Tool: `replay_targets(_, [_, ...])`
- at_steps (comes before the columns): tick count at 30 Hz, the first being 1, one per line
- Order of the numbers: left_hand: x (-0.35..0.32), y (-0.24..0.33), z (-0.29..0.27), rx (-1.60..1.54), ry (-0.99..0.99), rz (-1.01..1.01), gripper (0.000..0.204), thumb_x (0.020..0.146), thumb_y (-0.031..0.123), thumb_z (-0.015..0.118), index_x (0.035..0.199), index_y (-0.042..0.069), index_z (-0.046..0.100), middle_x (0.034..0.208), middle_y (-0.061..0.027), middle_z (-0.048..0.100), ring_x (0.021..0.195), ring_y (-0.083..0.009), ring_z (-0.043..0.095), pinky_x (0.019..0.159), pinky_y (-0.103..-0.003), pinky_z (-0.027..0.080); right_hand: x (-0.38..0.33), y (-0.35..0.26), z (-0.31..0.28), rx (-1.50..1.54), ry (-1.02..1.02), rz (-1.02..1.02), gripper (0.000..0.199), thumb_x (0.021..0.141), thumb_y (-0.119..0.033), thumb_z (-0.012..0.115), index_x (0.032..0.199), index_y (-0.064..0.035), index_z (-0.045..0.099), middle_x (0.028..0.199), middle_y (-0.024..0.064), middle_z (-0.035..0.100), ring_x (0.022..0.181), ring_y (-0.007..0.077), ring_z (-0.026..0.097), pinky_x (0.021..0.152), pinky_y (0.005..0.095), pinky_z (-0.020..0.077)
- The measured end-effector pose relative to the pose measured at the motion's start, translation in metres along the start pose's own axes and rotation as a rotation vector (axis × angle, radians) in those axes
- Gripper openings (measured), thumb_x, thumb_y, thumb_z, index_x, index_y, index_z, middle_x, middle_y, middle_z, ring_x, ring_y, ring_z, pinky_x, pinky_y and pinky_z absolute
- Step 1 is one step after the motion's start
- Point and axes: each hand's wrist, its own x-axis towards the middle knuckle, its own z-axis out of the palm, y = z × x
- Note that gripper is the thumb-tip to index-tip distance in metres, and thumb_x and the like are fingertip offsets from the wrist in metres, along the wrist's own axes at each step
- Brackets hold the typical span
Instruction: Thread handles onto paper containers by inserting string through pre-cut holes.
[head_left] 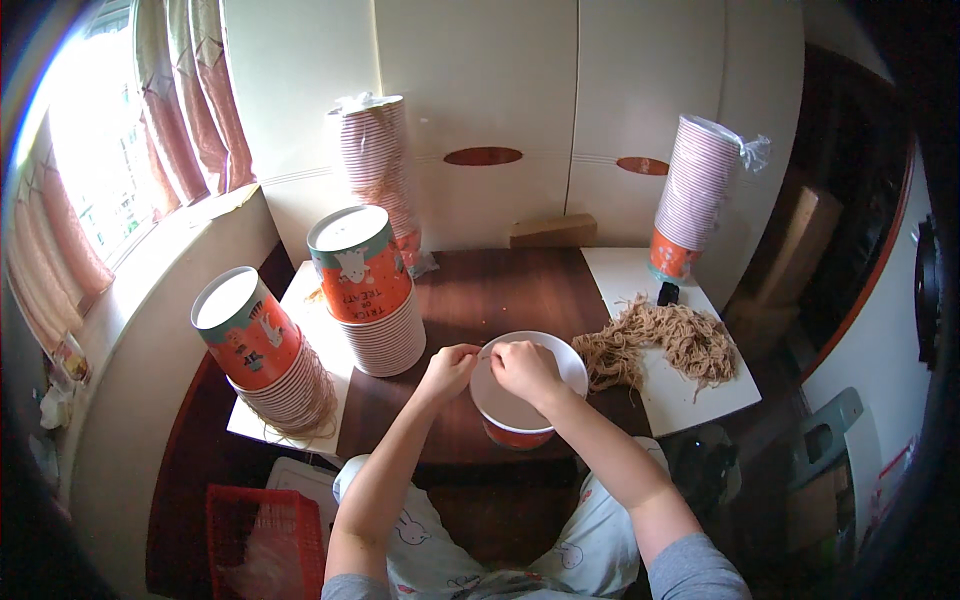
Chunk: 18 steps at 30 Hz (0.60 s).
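A white-lined paper bucket (512, 408) with an orange outside stands upright on the brown table in front of me. My left hand (450, 373) is closed in a pinch at the bucket's left rim. Over the bucket's mouth, my right hand (524, 372) is also closed, its fingertips close to those of the left. Something thin seems to run between the two pinches, too small to name. A tangled heap of tan cord (690, 345) lies to the right of the bucket, its near strands close to the rim.
Two stacks of upside-down orange buckets, one near (265, 350) and one farther back (375, 290), stand at the left. Tall bagged bucket stacks rise at the back left (370, 160) and back right (690, 190). A cardboard piece (553, 231) lies at the back; a red basket (262, 545) sits below left.
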Motion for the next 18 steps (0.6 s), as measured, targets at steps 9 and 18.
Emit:
replay_targets(9, [0.005, -0.013, -0.005, -0.03, -0.078, 0.09, 0.022, 0.079, 0.008, 0.048, 0.094, -0.002, 0.059, 0.074, -0.006, 0.061, 0.065, -0.0077, 0.054, 0.059, -0.023, 0.045, -0.001, -0.001, -0.001, -0.035, -0.067, -0.005, 0.017, 0.074, -0.019, 0.052, 0.072, -0.0067, 0.063, 0.067, 0.0161, 0.06, 0.064, 0.0314, 0.06, 0.06, 0.0413, 0.0486])
replay_targets(18, [0.007, -0.009, -0.01, 0.176, -0.084, 0.081, 0.02, 0.076, 0.008, 0.054, 0.093, 0.001, 0.061, 0.076, -0.0079, 0.063, 0.067, -0.0122, 0.058, 0.063, -0.026, 0.047, -0.002, -0.002, -0.003, -0.02, -0.087, -0.009, 0.017, 0.076, -0.021, 0.051, 0.078, -0.0117, 0.065, 0.072, 0.0134, 0.062, 0.067, 0.0293, 0.061, 0.063, 0.0406, 0.0485])
